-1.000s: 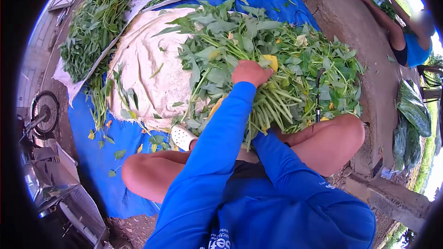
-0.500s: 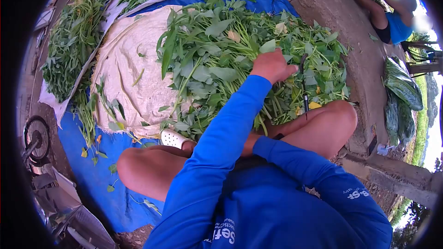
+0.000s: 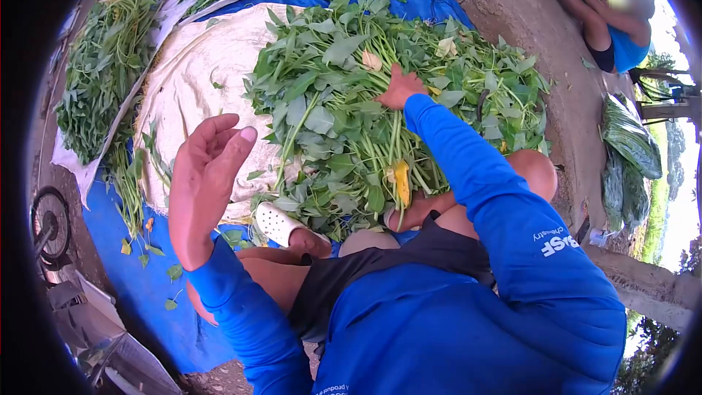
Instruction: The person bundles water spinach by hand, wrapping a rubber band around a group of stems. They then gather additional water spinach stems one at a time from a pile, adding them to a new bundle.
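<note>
Green leaves [image 3: 322, 113] with yellow patches, blue tarp [image 3: 139, 263], off-white sack [image 3: 212, 80], white-lettered blue sleeve [image 3: 512, 212], cream shoe [image 3: 276, 224]

head view: on the person's head, looks forward and steeply down
lens: very wide, edges bent, dark rounded border left and right
blue shirt [image 3: 439, 329]: closest, bottom of frame, seen from above
left hand [image 3: 205, 183]: close, left of centre
leafy greens [image 3: 333, 95]: arm's reach, upper centre, seen from above
wheel [image 3: 51, 225]: farther off, left edge, side-on
other person [image 3: 621, 29]: well apart, upper right, leaning with lens bend
sky [image 3: 686, 168]: far, right edge
shared scene: single view
</note>
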### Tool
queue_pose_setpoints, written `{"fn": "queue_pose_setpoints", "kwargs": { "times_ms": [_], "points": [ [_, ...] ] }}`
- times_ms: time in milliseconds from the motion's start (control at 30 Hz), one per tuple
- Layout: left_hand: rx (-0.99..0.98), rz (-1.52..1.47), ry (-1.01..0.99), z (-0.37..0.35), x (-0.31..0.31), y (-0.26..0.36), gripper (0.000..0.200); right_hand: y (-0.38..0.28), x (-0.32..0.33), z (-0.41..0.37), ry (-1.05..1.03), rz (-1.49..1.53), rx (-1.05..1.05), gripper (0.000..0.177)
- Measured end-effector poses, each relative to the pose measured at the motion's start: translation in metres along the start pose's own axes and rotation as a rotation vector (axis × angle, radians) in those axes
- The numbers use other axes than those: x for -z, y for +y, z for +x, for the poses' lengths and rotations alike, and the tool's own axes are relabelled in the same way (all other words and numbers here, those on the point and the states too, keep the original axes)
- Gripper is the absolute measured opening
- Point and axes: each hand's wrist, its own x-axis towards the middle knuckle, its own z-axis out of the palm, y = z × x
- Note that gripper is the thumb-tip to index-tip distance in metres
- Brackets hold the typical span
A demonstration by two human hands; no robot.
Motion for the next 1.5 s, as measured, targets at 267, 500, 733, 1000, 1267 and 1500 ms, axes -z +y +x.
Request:
{"fn": "queue_pose_setpoints", "kwargs": {
  "times_ms": [267, 500, 733, 1000, 1267, 1500],
  "points": [
    [0.108, -0.019, 0.129, -0.018, 0.016, -0.031, 0.062, 0.097, 0.002, 0.086, -0.194, 0.325, 0.144, 0.103],
    [0.155, 0.211, 0.018, -0.001, 0.004, -0.008, 0.065, 0.201, -0.053, 0.087, -0.478, 1.164, 0.107, 0.057],
    [0.249, 0.212, -0.065, 0.013, 0.006, -0.011, 0.066, 0.253, 0.016, 0.056, -0.547, 1.256, -0.277, 0.039],
    [0.087, 0.311, -0.043, -0.011, -0.012, -0.011, 0.064, 0.119, 0.079, -0.040, 0.522, 0.497, 0.168, 0.022],
    [-0.046, 0.350, -0.131, -0.012, -0.024, -0.028, 0.067, 0.062, -0.063, -0.084, 0.362, 0.029, 0.361, 0.025],
    [-0.223, 0.180, -0.212, -0.009, -0.038, -0.043, 0.063, 0.084, -0.072, -0.086, 0.350, -0.062, 0.464, 0.025]
  ]
}}
